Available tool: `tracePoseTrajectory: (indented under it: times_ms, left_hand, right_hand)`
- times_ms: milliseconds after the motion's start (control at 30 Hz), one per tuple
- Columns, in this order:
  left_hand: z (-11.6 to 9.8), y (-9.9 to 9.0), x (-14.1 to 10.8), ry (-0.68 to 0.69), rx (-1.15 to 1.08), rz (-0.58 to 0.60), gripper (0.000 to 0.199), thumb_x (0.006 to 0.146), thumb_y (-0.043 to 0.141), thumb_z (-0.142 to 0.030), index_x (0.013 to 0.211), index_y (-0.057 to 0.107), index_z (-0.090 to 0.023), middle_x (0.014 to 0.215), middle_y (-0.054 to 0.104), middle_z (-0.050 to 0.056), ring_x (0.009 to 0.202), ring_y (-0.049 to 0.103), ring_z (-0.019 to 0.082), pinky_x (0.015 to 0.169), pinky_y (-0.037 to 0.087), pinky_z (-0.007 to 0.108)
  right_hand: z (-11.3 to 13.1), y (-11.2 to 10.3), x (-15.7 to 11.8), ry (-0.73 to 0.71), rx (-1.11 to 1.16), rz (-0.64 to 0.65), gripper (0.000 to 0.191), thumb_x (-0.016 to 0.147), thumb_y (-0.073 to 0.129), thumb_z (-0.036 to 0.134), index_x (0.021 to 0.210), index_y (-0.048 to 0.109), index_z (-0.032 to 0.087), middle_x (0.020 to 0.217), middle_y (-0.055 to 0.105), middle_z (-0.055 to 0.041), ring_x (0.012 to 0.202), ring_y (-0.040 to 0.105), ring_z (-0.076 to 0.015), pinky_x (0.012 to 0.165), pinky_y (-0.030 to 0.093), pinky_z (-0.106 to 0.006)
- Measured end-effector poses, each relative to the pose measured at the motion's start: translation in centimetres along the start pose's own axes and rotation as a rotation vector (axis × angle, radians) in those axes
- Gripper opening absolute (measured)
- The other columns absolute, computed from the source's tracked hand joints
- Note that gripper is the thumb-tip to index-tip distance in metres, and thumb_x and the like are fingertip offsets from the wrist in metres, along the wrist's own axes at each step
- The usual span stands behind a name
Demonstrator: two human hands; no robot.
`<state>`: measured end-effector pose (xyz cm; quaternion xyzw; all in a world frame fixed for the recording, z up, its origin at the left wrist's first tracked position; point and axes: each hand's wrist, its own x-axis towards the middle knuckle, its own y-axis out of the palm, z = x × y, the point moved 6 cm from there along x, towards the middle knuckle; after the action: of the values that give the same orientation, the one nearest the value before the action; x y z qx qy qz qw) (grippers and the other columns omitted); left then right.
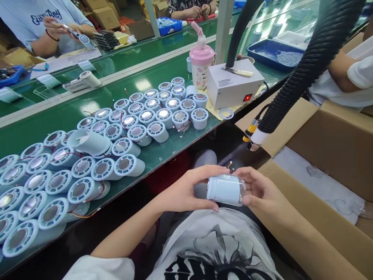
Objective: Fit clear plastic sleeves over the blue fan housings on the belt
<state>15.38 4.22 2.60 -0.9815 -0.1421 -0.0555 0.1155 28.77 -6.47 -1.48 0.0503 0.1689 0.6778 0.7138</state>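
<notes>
Above my lap I hold a light blue cylinder [225,189] inside a clear, rounded cover [242,190], lying on its side. My left hand [194,188] is wrapped round its blue end at the left. The fingers and thumb of my right hand [258,188] grip the clear end at the right. A short wire with a small white connector [231,164] sticks up behind the cylinder between my hands. To the left, many similar blue cylinders [125,165] with round metal centres stand close together on the green bench [163,155], some with thin wires.
A grey box with a lit red switch [247,97] stands by a pink-lidded cup [201,58]. A black corrugated hose [303,74] hangs down at right, its nozzle [258,138] beside an open cardboard box [335,147] containing clear parts. A blue tray [256,52] and co-workers are beyond.
</notes>
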Motion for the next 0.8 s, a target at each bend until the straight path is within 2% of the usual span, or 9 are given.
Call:
tracePoseTrajectory:
  times_ms: [100,267,400,567,700,800]
  left_hand:
    - [0.0,-0.1,-0.2,-0.004,0.002,-0.001,0.078,0.063,0.084,-0.014,0.134,0.053,-0.027,0.139,0.054,0.010,0.130,0.050,0.027,0.107,0.044,0.038]
    - [0.0,0.0,-0.6,-0.001,-0.027,0.006,0.078,0.064,0.083,-0.014,0.134,0.053,-0.029,0.141,0.052,0.010,0.131,0.049,0.027,0.107,0.043,0.038]
    - [0.2,0.1,-0.8,0.009,-0.054,0.014,0.080,0.064,0.083,-0.012,0.135,0.051,-0.031,0.143,0.050,0.009,0.131,0.049,0.027,0.106,0.044,0.038]
    - [0.3,0.1,-0.8,0.043,-0.046,0.017,0.079,0.064,0.083,-0.013,0.135,0.052,-0.030,0.144,0.049,0.010,0.131,0.049,0.028,0.108,0.041,0.042]
    - [0.2,0.1,-0.8,0.066,0.003,0.005,0.076,0.066,0.082,-0.014,0.134,0.052,-0.031,0.142,0.050,0.011,0.129,0.050,0.029,0.107,0.042,0.043]
    - [-0.1,0.4,-1.0,0.065,0.031,-0.017,0.068,0.069,0.080,-0.016,0.130,0.055,-0.029,0.138,0.053,0.011,0.126,0.052,0.028,0.105,0.044,0.041]
  right_hand:
    - [-0.3,0.2,0.2,0.049,0.054,-0.015,0.039,0.078,0.076,0.044,0.106,0.055,0.027,0.092,0.063,0.0027,0.078,0.062,-0.0103,0.065,0.054,-0.017]
    - [-1.2,0.7,0.7,0.130,0.122,0.005,0.040,0.082,0.069,0.053,0.102,0.052,0.022,0.080,0.064,0.0018,0.062,0.064,-0.0120,0.056,0.057,-0.023]
    - [-1.8,1.0,0.8,0.192,0.161,0.001,0.045,0.083,0.064,0.059,0.097,0.051,0.019,0.073,0.068,-0.0009,0.059,0.068,-0.0151,0.051,0.056,-0.022]
    - [-1.8,1.9,0.7,0.276,0.236,0.019,0.048,0.083,0.058,0.064,0.090,0.052,0.018,0.062,0.068,-0.0021,0.050,0.067,-0.0148,0.043,0.052,-0.018]
    - [-2.5,2.4,0.6,0.419,0.310,0.038,0.058,0.081,0.052,0.073,0.085,0.057,0.015,0.061,0.069,-0.0064,0.045,0.065,-0.0140,0.039,0.050,-0.016]
    - [-3.1,2.8,0.3,0.510,0.339,0.119,0.069,0.082,0.041,0.078,0.079,0.060,0.013,0.058,0.066,-0.0070,0.040,0.060,-0.0109,0.036,0.046,-0.014]
